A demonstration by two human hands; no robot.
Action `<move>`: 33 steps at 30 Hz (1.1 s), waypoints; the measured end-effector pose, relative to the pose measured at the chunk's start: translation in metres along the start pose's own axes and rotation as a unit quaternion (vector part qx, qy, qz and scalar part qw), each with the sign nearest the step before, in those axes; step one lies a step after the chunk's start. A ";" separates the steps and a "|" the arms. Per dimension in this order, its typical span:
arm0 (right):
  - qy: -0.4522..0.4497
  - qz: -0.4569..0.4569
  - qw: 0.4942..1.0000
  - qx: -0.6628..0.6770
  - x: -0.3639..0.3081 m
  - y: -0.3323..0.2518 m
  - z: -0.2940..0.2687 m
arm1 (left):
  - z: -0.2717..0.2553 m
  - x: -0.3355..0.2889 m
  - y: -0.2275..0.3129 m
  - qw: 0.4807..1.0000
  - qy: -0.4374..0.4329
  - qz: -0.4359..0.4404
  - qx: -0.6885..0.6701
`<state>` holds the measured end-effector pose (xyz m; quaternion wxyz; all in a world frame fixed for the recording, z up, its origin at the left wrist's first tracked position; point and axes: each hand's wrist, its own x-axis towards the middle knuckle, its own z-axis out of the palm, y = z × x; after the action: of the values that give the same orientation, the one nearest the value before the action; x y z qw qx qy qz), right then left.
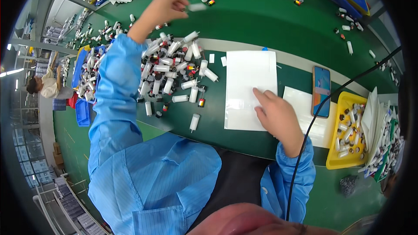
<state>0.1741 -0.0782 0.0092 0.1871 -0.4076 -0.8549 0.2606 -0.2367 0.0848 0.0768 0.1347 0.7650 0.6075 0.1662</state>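
My left hand (164,9) is stretched out over the green belt, its fingers closed in a pinch. At its fingertips is a motion-blurred small white cylinder (197,7). Below that hand, a large heap of small white plastic cylinders (167,67) with black, red and yellow end pieces covers the left of the green table. One loose cylinder (194,122) lies nearer to me. My right hand (280,115) rests on a white sheet (250,74), index finger extended and thumb apart, holding nothing.
A phone (321,91) lies on another white sheet right of my right hand. Farther right stands a yellow tray (332,156) of cylinders. A black cable (342,88) crosses the view there. Scattered cylinders lie on the belt (257,21). Blue bins (82,113) stand left; a person (50,82) is beyond.
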 end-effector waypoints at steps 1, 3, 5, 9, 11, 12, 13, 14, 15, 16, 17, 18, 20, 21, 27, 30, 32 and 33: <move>0.001 -0.001 0.999 -0.036 -0.002 0.000 0.005 | -0.013 0.004 -0.035 0.996 -0.016 -0.064 0.052; -0.044 0.002 0.998 -0.038 0.000 0.005 0.003 | -0.025 0.010 -0.090 0.981 -0.092 -0.115 0.126; -0.073 0.013 0.996 -0.043 0.001 0.008 0.001 | -0.017 0.030 -0.090 0.972 -0.109 -0.124 0.169; -0.034 0.000 0.998 -0.057 0.005 -0.002 -0.003 | 0.052 0.086 -0.132 0.974 0.049 -0.046 0.215; -0.042 -0.017 0.992 -0.114 0.002 -0.006 0.002 | 0.092 0.096 -0.156 0.968 0.093 -0.067 0.222; -0.048 -0.020 0.991 -0.121 0.001 -0.005 0.004 | 0.103 0.103 -0.156 0.965 0.082 -0.114 0.223; -0.053 -0.021 0.990 -0.128 0.000 -0.002 0.006 | 0.111 0.112 -0.152 0.959 0.069 -0.158 0.223; -0.054 -0.013 0.990 -0.133 -0.004 -0.001 0.007 | 0.115 0.120 -0.143 0.964 0.071 -0.144 0.212; -0.054 0.002 0.991 -0.118 -0.004 -0.001 0.005 | 0.115 0.118 -0.139 0.968 0.072 -0.131 0.201; -0.035 0.005 0.994 -0.105 -0.003 -0.001 0.005 | 0.105 0.112 -0.143 0.970 0.073 -0.124 0.198; -0.022 0.001 0.996 -0.084 -0.003 -0.002 0.005 | 0.093 0.105 -0.162 0.973 0.072 -0.142 0.167; -0.005 -0.002 0.998 -0.060 -0.002 -0.003 0.006 | 0.078 0.101 -0.180 0.975 0.070 -0.157 0.140; -0.041 0.000 0.997 -0.073 -0.006 0.000 0.009 | 0.044 0.100 -0.175 0.985 0.019 -0.166 -0.030; -0.049 -0.005 0.995 -0.087 -0.007 0.007 0.014 | 0.036 0.101 -0.148 0.982 0.049 -0.143 -0.110; -0.027 -0.010 0.997 -0.073 -0.004 -0.005 0.014 | 0.005 0.041 0.035 0.877 0.052 0.036 -0.476; -0.031 0.001 0.998 -0.063 -0.001 -0.008 0.003 | 0.017 0.020 0.116 0.741 -0.032 0.057 -0.668; 0.026 0.031 0.999 0.031 0.003 -0.012 -0.007 | 0.038 0.006 0.156 0.652 -0.085 -0.009 -0.754; 0.087 0.060 0.988 0.115 0.004 -0.015 -0.015 | 0.050 -0.001 0.175 0.644 -0.102 -0.037 -0.757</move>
<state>0.1712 -0.0783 0.0306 0.2906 -0.4554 -0.7736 0.3314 -0.0618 0.0440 0.1029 0.7338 0.3854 0.2797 0.4845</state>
